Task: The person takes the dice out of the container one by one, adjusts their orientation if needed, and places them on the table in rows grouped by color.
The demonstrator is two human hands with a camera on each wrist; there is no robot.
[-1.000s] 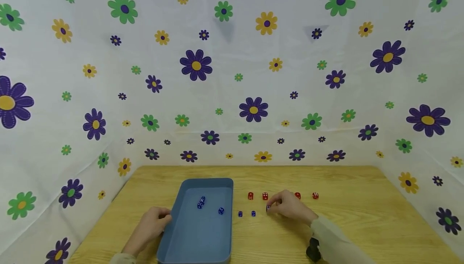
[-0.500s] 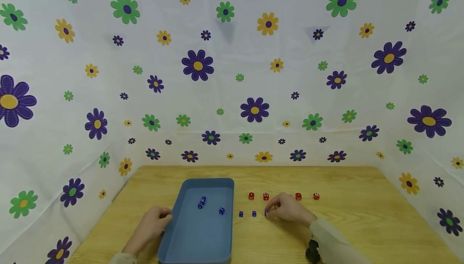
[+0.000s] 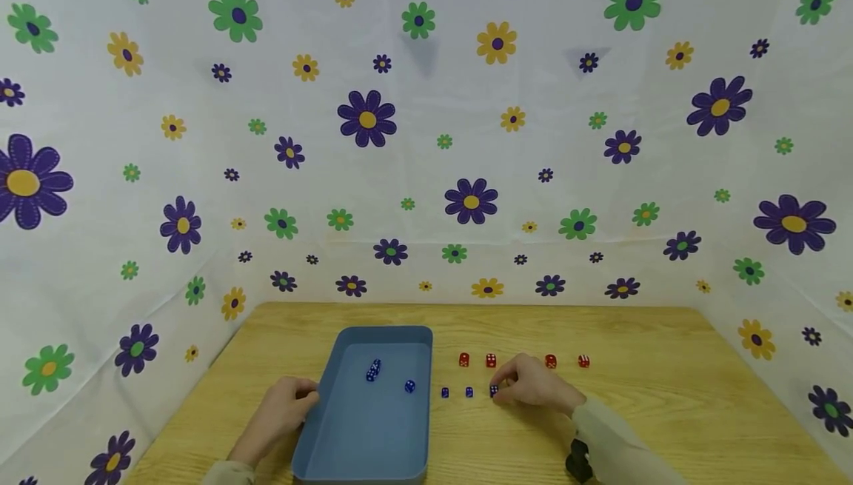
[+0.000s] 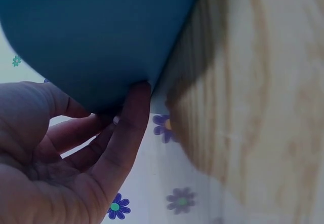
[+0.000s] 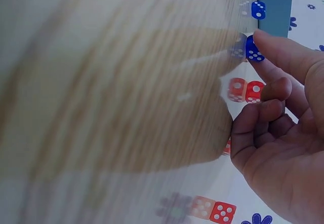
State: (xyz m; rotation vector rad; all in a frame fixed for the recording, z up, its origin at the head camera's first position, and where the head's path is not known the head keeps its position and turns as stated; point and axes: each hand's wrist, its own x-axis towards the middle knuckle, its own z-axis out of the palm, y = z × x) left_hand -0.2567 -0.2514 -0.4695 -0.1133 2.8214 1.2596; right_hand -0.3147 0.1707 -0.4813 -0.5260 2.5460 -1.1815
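A light wood-grain table (image 3: pixel 673 396) bears a shallow blue rectangular tray (image 3: pixel 363 433) with rounded corners and, right of it, small dice set out in two rows.

The person's right hand (image 3: pixel 533 383) pinches a blue die with white pips (image 5: pixel 254 49) between thumb and forefinger; the other fingers curl in toward the palm. That die stands at the tabletop, its reflection meeting it in the right wrist view. It ends the nearer row — to its left, spaced apart, stand two more blue dice, a middle one (image 3: pixel 469 392) and an end one (image 3: pixel 445 392) near the tray's right wall.

Beyond them runs a row of red dice with white pips: two show left of the hand (image 3: pixel 464 360) (image 3: pixel 491 360), and two more stand farther right (image 3: pixel 550 361) (image 3: pixel 583 361).

The left hand (image 3: pixel 278 407) grips the tray's left side, thumb and fingers closed on its edge. Inside the tray a tight cluster of blue dice (image 3: pixel 374 370) lies toward the far end, and a single blue die (image 3: pixel 409 386) sits apart near the right wall.

Pale sleeves (image 3: pixel 616 437) cover both forearms. White cloth printed with flowers (image 3: pixel 426 166) hangs behind the table.
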